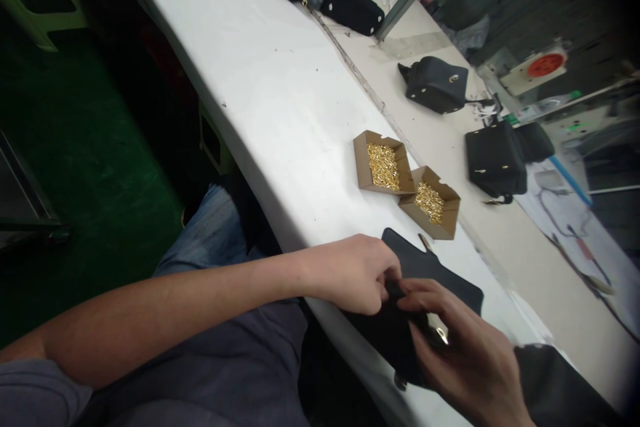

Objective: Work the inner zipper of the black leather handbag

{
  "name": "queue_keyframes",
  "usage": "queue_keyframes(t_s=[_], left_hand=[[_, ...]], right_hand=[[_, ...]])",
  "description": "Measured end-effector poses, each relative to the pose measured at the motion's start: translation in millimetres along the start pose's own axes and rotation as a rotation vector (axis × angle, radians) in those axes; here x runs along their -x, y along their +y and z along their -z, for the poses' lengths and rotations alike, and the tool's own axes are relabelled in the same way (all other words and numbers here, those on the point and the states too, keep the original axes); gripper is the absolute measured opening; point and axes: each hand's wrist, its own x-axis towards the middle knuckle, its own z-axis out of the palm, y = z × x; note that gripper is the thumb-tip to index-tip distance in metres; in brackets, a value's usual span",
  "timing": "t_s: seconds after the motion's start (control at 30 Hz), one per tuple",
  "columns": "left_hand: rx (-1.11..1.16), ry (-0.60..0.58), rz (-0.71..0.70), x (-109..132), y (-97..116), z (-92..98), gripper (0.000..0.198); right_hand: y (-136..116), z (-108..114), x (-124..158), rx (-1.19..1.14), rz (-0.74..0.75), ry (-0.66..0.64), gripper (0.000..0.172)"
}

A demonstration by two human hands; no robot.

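1. Black leather, a flat soft bag piece (430, 273), is held at the near edge of the long white table (280, 100), partly hanging over it.
2. The piece is pinched by the closed fingers of the left hand (355, 273).
3. It is gripped from the other side by the right hand (465, 353), fingers curled around a small gold metal fitting (440, 333).
4. Two open brown cardboard boxes (383, 163) of gold hardware are set just beyond, touching at their corners.
5. Finished black handbags (495, 160) are spread toward the far edge.
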Motion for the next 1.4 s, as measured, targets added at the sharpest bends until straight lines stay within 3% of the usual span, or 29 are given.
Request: queue_keyframes(t_s=[0.17, 0.43, 0.67, 0.83, 1.0, 1.17, 1.27, 1.4], left_hand=[[0.156, 0.068, 0.060, 1.5, -11.1, -6.8, 0.036], [0.089, 0.096, 0.022, 3.7, -3.1, -5.5, 0.034], [0.026, 0.094, -0.032, 1.0, -5.3, -4.2, 0.016], [0.113, 0.099, 0.015, 2.5, -7.1, -8.9, 0.021], [-0.028, 0.108, -0.014, 2.3, -6.8, -13.2, 0.040], [-0.170, 0.132, -0.094, 2.6, -6.7, -16.5, 0.013], [-0.235, 0.123, -0.121, 5.2, -4.2, -16.7, 0.012], [-0.299, 0.068, -0.156, 11.3, -0.7, -14.1, 0.013]], right_hand=[[0.0, 0.5, -3.9, 0.008, 0.015, -0.049, 0.017], [-3.5, 5.4, -1.2, 0.048, 0.078, -0.035, 0.037], [-6.8, 1.0, 11.9, 0.054, 0.019, 0.032, 0.037], [-8.5, -1.7, 15.2, 0.108, 0.053, 0.059, 0.041], [-14.6, -7.2, 14.1, 0.198, -0.068, 0.160, 0.024], [-21.8, -10.8, 17.1, 0.319, -0.182, 0.238, 0.013], [-19.8, -8.8, 17.7, 0.218, -0.126, 0.237, 0.021], [-10.4, -3.7, 12.4, -0.004, 0.096, 0.048, 0.038]])
